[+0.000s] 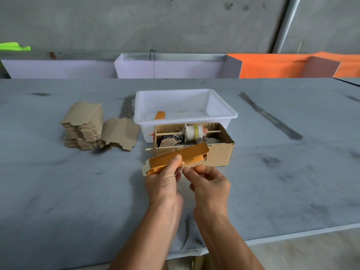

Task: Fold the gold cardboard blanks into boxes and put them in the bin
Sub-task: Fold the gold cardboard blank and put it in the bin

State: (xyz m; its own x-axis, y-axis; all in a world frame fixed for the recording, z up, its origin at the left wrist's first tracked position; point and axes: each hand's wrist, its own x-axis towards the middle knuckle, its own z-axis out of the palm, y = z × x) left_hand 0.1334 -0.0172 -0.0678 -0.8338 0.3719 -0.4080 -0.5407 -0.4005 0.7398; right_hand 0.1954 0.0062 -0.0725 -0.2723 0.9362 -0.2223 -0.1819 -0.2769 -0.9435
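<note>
Hands over counter (58, 191): left hand (165, 180) pinches gold blank (179, 157), half-formed; right hand (209, 181) beside it, curled, holding nothing I can see | bin (224, 112) behind: one gold box (160, 115) in | stack (83, 126) of flat blanks left of bin, most of job ahead

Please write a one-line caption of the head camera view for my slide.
Left hand grips a gold cardboard blank near the white bin; right hand close beside it.
</note>
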